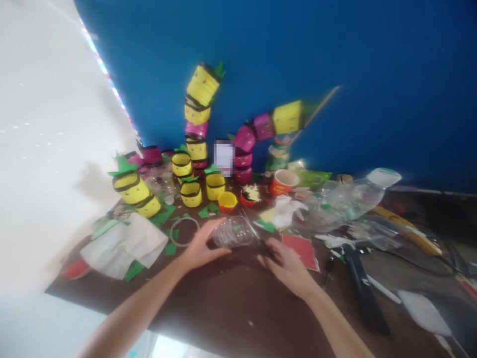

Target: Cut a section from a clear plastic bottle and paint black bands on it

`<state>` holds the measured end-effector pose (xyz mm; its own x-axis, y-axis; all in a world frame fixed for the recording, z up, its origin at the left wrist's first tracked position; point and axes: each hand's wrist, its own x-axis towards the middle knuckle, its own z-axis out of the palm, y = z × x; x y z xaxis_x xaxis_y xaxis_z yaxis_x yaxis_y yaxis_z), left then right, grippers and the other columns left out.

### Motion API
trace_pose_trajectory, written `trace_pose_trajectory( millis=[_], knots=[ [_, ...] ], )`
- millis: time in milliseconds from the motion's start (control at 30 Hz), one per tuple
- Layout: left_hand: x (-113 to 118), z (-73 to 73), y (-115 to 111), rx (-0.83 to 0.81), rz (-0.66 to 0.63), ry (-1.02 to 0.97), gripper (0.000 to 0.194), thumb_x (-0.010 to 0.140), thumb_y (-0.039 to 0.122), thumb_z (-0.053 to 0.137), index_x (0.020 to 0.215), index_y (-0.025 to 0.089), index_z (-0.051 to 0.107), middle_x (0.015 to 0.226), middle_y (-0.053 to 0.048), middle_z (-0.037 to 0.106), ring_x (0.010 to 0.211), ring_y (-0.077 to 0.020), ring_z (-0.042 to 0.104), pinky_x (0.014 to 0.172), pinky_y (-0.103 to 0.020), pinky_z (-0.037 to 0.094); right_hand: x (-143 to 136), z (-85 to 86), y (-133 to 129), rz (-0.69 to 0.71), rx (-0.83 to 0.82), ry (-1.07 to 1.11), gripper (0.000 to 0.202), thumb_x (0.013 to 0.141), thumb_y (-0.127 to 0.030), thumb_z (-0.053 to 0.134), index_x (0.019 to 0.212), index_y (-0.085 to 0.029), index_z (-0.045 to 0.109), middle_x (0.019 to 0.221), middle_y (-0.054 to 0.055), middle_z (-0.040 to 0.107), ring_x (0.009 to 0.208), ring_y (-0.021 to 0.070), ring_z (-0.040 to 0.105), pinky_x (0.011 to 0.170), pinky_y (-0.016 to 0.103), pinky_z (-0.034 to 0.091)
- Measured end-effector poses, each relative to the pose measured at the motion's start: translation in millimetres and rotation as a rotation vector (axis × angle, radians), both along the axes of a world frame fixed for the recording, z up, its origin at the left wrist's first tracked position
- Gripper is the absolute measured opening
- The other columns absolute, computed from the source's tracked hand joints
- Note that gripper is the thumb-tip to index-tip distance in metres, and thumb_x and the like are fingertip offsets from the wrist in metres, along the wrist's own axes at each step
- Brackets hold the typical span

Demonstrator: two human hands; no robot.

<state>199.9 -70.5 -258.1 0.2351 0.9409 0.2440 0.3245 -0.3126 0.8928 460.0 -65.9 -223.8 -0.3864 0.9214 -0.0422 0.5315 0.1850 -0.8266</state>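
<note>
A transparent, ribbed piece of plastic bottle (235, 231) lies on its side just over the table. My left hand (203, 244) is closed round its left end, thumb below and fingers above. In my right hand (283, 263) are scissors (254, 227) with dark handles, mostly covered by the fingers. Their thin blades point up and left at the bottle piece's right end; blur hides whether they cut into it. A transparent plastic ring (185, 232) rests left of the bottle piece, beside green paper scraps (170, 248).
Yellow and magenta pineapple-like cups (191, 195) stand and stack along the blue wall. White tissue (124, 243) lies left. To the right are a red square (301, 251), a large plastic bottle (357, 196), a black tool (363, 293) and a yellow cutter (408, 229).
</note>
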Motion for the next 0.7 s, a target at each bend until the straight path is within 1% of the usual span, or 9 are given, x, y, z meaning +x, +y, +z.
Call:
trace_pose_trajectory(
  millis=[200,400,567,700],
  knots=[
    [-0.7,-4.3,1.4,0.016,0.022,0.038,0.075,0.068,0.039,0.077,0.135,0.027,0.044,0.137,-0.012,0.048,0.128,-0.0304,0.046,0.108,-0.050,0.038,-1.8,-0.2,-3.6,-0.006,0.052,-0.071,0.028,0.083,-0.045,0.051,0.070,-0.021,0.045,0.062,-0.002,0.053,0.054,0.0109,0.047,0.051,0.023,0.039],
    [-2.0,-4.5,1.2,0.030,0.021,0.044,0.073,0.069,0.039,0.076,0.134,0.028,0.044,0.136,-0.011,0.048,0.126,-0.0284,0.047,0.106,-0.048,0.040,-3.8,-3.9,-4.6,-0.042,0.108,-0.196,0.026,0.084,-0.044,0.048,0.070,-0.023,0.046,0.058,-0.001,0.055,0.052,0.0134,0.049,0.051,0.024,0.037],
    [-0.8,-1.3,-0.2,0.030,0.035,0.070,0.073,0.068,0.041,0.077,0.132,0.027,0.045,0.134,-0.011,0.049,0.125,-0.0287,0.048,0.105,-0.047,0.041,-1.0,-10.6,-3.4,-0.075,0.109,-0.116,0.024,0.086,-0.042,0.046,0.073,-0.022,0.052,0.060,0.001,0.060,0.054,0.0154,0.054,0.053,0.025,0.041],
    [0.6,0.3,-1.1,0.085,0.087,0.066,0.069,0.068,0.041,0.077,0.129,0.026,0.047,0.130,-0.012,0.051,0.121,-0.0284,0.051,0.104,-0.048,0.042,-1.1,-11.9,-5.9,-0.109,0.146,-0.047,0.025,0.085,-0.044,0.048,0.074,-0.022,0.051,0.061,0.001,0.059,0.054,0.0141,0.054,0.052,0.024,0.040]
  ],
)
